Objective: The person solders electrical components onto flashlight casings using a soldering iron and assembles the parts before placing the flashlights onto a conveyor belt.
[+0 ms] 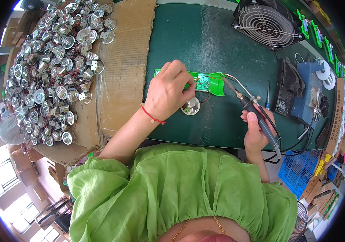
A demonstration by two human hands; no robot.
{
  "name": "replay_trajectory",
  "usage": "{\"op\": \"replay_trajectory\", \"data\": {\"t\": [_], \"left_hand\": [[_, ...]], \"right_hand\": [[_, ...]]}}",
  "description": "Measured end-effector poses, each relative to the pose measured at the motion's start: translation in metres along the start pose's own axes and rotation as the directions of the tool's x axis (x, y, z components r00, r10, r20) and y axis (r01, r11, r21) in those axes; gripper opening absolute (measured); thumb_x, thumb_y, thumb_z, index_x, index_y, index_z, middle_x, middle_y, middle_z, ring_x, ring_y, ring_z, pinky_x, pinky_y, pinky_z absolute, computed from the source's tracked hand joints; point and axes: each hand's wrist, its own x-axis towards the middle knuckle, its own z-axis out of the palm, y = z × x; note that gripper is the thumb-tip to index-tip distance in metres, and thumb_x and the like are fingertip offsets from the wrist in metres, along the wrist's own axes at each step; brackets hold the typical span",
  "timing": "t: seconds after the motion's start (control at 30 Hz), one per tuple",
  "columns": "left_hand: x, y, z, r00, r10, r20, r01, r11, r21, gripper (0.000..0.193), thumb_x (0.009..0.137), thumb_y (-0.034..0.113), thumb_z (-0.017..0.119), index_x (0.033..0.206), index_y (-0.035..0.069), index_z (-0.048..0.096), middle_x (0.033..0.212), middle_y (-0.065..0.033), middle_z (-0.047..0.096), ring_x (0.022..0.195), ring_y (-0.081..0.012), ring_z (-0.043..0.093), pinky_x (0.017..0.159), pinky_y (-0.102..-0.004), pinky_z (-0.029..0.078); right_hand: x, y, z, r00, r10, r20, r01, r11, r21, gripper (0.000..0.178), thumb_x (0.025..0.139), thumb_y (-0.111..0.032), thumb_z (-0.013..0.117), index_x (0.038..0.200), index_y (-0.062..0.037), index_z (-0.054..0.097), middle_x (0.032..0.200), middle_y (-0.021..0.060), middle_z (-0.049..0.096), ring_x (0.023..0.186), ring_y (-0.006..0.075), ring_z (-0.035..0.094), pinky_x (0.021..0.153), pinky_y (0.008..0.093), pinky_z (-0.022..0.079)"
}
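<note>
Your right hand (257,129) is wrapped around the iron (264,127), its tip slanting far and left to the right end of the green housing (217,88); whether it touches there, you cannot tell from above. Your left hand (170,86) is curled over the housing's left part, thumb and fingers drawn in, though what they pinch, if anything, is hidden. The housing lies on the table (172,36) in front of you, its board (202,82) face up. To solder well here, I'd steady the wire close to its joint, warm pad and wire together, and hold still until the solder sets (mind the iron's heat near that plastic). As for numbers: one iron, one board, one housing in work, one reflector (191,107) just near of it, one fan (267,26) far right, one blue station (306,90) to the right, one screwdriver (268,94), at least four more housings (317,36) along the far right edge, and a heap of reflectors (61,52) on the left cardboard (126,60), too tangled to count.
</note>
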Motion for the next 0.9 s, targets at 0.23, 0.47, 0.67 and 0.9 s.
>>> {"op": "replay_trajectory", "data": {"t": [0.23, 0.47, 0.67, 0.9], "left_hand": [[0.005, -0.002, -0.005, 0.994, -0.088, 0.070, 0.091, 0.995, -0.049, 0.019, 0.063, 0.004, 0.072, 0.079, 0.007, 0.061, 0.081, -0.0051, 0.052, 0.075, -0.0233, 0.056, 0.061, -0.0336, 0.049], [0.026, -0.030, -0.047, 0.861, -0.009, 0.508, -0.108, 0.974, 0.201, 0.043, 0.060, 0.021, 0.079, 0.099, 0.007, 0.067, 0.095, -0.0101, 0.062, 0.087, -0.0258, 0.061, 0.072, -0.0349, 0.050], [0.111, -0.076, -0.051, 0.907, -0.173, 0.383, 0.068, 0.960, 0.273, 0.039, 0.062, 0.035, 0.075, 0.089, 0.007, 0.070, 0.078, -0.0134, 0.066, 0.073, -0.0291, 0.064, 0.069, -0.0381, 0.052], [0.293, -0.108, 0.073, 0.954, -0.246, 0.169, 0.113, 0.823, 0.557, 0.058, 0.071, 0.052, 0.069, 0.108, 0.008, 0.064, 0.112, -0.0143, 0.061, 0.101, -0.0325, 0.060, 0.085, -0.0417, 0.049]], "right_hand": [[0.009, 0.003, -0.006, 1.000, -0.008, -0.027, 0.008, 1.000, -0.008, 0.026, 0.081, -0.001, 0.064, 0.103, 0.0088, 0.056, 0.084, 0.0188, 0.065, 0.070, 0.0193, 0.065, 0.065, 0.0284, 0.055], [0.021, 0.005, -0.020, 0.992, -0.046, -0.118, 0.044, 0.999, -0.016, 0.024, 0.081, 0.001, 0.063, 0.102, 0.0090, 0.056, 0.083, 0.0187, 0.065, 0.069, 0.0184, 0.065, 0.065, 0.0275, 0.055], [0.027, 0.015, -0.023, 0.982, 0.035, -0.186, -0.041, 0.999, -0.028, 0.024, 0.083, -0.004, 0.062, 0.104, 0.0065, 0.057, 0.082, 0.0150, 0.065, 0.067, 0.0154, 0.063, 0.062, 0.0242, 0.051], [0.029, 0.018, -0.024, 0.994, 0.037, -0.100, -0.051, 0.990, -0.134, 0.021, 0.079, -0.002, 0.068, 0.097, 0.0053, 0.060, 0.082, 0.0131, 0.067, 0.071, 0.0155, 0.065, 0.063, 0.0256, 0.052]]}}
